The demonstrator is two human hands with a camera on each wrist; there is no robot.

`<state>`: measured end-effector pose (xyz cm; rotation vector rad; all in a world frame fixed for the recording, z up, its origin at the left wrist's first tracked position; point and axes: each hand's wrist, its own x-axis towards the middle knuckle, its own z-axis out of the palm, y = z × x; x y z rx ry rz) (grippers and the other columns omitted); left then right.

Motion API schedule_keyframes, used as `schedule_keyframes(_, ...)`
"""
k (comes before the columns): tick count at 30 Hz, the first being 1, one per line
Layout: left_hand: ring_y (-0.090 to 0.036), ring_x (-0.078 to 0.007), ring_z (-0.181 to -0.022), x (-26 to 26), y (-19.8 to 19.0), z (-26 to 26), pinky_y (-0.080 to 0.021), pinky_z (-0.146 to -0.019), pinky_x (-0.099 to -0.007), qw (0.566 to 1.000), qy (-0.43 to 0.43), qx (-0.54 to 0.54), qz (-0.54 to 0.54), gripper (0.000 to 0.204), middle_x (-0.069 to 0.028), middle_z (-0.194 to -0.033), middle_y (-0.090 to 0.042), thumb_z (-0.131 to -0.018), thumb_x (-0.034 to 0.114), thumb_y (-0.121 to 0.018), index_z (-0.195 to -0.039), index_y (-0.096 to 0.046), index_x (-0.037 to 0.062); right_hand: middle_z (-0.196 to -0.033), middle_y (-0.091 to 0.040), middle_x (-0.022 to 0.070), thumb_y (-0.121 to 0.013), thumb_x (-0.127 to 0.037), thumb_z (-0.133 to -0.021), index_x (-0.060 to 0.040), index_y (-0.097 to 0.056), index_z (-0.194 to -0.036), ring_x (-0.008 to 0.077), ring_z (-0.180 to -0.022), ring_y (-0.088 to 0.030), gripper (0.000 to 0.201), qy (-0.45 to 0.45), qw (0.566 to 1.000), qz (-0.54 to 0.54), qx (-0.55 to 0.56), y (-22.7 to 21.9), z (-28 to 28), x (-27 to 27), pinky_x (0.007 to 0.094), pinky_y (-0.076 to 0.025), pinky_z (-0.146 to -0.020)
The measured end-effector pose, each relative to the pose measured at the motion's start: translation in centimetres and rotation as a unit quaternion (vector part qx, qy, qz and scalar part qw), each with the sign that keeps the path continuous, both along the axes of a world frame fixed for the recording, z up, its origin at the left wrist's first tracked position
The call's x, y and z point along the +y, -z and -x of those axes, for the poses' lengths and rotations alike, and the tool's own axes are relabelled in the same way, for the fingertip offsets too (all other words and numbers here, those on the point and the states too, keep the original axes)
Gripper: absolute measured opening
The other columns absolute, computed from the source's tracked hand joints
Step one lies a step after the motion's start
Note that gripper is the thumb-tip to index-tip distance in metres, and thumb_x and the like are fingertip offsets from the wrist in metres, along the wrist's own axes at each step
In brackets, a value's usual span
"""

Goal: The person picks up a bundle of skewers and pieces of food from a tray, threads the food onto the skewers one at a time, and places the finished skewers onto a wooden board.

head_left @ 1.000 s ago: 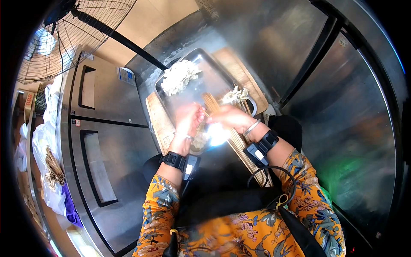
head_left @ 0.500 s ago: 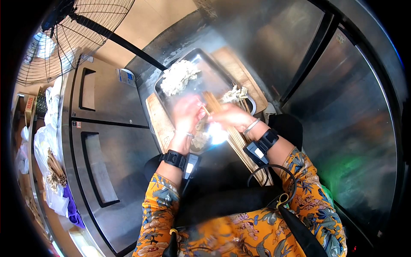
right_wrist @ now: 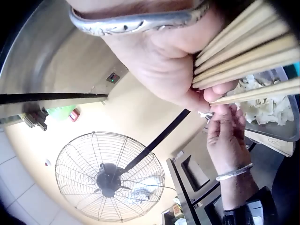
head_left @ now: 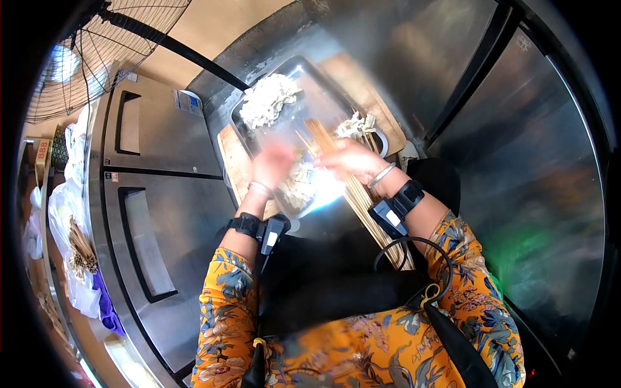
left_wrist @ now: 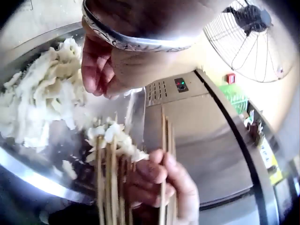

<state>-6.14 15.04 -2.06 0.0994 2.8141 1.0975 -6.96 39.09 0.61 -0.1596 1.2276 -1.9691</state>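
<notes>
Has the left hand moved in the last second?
Yes. The left hand has drifted left and slightly up, away from the skewers, toward the tray's left rim.

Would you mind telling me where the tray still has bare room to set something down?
The metal tray is bare between the white pile at its far corner and the skewers. Its near end is crowded: left hand, right hand gripping skewers, and more white pieces.

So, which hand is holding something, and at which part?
The right hand grips a bundle of thin wooden skewers around the shafts, just below their white food-covered tips. The left hand seems to hold nothing, its fingers loosely curled.
</notes>
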Motion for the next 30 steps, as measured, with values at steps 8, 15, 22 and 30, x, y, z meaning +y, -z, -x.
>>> schedule_keyframes(8, -0.059, -0.0265, -0.071, 3.4, -0.9, -2.8, -0.048, -0.068, -0.0348, 0.933, 0.104, 0.115, 0.325, 0.019, -0.0113, -0.081, -0.057, -0.066, 0.013, -0.067, -0.083, -0.062, 0.0068, -0.065, -0.052, -0.0032, -0.066, -0.015, -0.076, -0.0052, -0.058, -0.084, 0.0037, -0.050, -0.048, 0.014, -0.023, 1.000, -0.006, 0.008, -0.2, 0.0, 0.1, 0.0167, -0.038, -0.042)
schedule_keyframes(15, -0.056, -0.0132, -0.065, 1.2, -0.4, -2.1, -0.046, -0.062, -0.0250, 0.983, 0.028, 0.053, 0.175, 0.013, -0.0033, -0.073, -0.057, -0.071, 0.008, -0.067, -0.080, -0.059, 0.0042, -0.066, -0.052, -0.0025, -0.066, -0.014, -0.075, -0.0050, -0.057, -0.085, 0.0041, -0.050, -0.047, 0.016, -0.027, 1.000, -0.012, -0.001, -0.1, 0.1, 0.0, 0.0168, -0.037, -0.042)
schedule_keyframes(22, -0.058, -0.0146, -0.073, -1.1, 0.7, -2.2, -0.047, -0.066, -0.0269, 0.986, -0.080, -0.014, -0.143, 0.014, -0.0037, -0.083, -0.061, -0.074, 0.009, -0.063, -0.086, -0.059, 0.0050, -0.066, -0.051, -0.0035, -0.065, -0.014, -0.076, -0.0054, -0.057, -0.085, 0.0033, -0.051, -0.046, 0.015, -0.027, 1.000, -0.015, 0.004, -0.5, 0.0, -0.1, 0.0164, -0.038, -0.042)
schedule_keyframes(30, -0.057, -0.0107, -0.059, 0.3, 0.1, -3.0, -0.048, -0.054, -0.0246, 0.966, -0.139, -0.074, -0.206, 0.014, -0.0032, -0.081, -0.062, -0.074, -0.003, -0.057, -0.086, -0.062, 0.0008, -0.066, -0.051, -0.0038, -0.066, -0.015, -0.076, -0.0062, -0.058, -0.084, 0.0029, -0.051, -0.046, 0.015, -0.031, 0.999, -0.021, 0.007, -0.4, 0.0, -0.1, 0.0154, -0.038, -0.042)
